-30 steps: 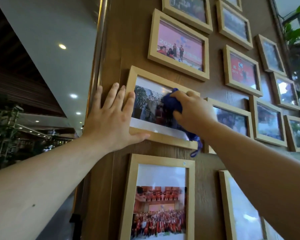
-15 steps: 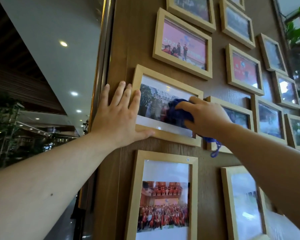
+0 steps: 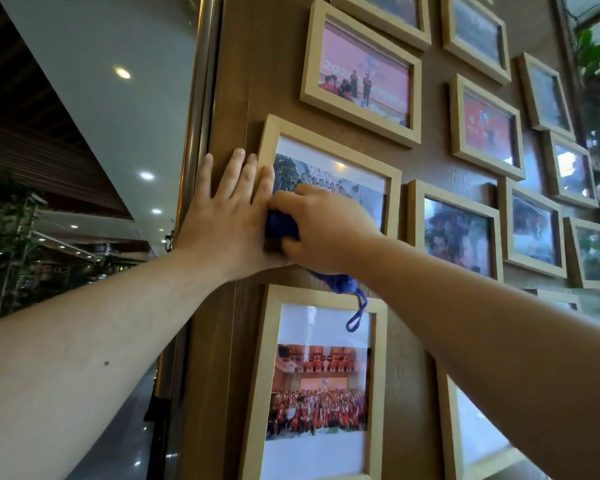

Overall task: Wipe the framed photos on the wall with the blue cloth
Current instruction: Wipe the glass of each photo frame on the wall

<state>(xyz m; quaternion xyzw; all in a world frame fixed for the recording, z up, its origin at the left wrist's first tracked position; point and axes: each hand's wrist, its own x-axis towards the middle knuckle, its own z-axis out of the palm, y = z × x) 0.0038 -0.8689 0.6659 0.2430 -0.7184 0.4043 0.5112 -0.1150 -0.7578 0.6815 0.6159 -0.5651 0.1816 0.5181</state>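
We note the right hand point(image 3: 321, 230) closed on the bunched blue cloth point(image 3: 282, 226) at the lower left corner of the centre-picture framed photo point(image 3: 331, 174), beside the flat, open-fingered left hand point(image 3: 227, 216); unwiped glass lies rightward along its long axis.

left hand point(image 3: 227, 216) flat, fingers spread, against the brown wood-grain wall panel point(image 3: 430, 161), fingertips over the left edge of a light wooden frame holding a group photo with white border point(image 3: 326, 147). right hand point(image 3: 321, 230) bunches a dark blue cloth point(image 3: 280, 226) against that frame's lower left glass, touching the left hand; cloth's hanging loop point(image 3: 355, 315) dangles over the portrait wooden frame below point(image 3: 257, 375). more light wooden frames right and above, ceiling spotlights point(image 3: 122, 73) far left.
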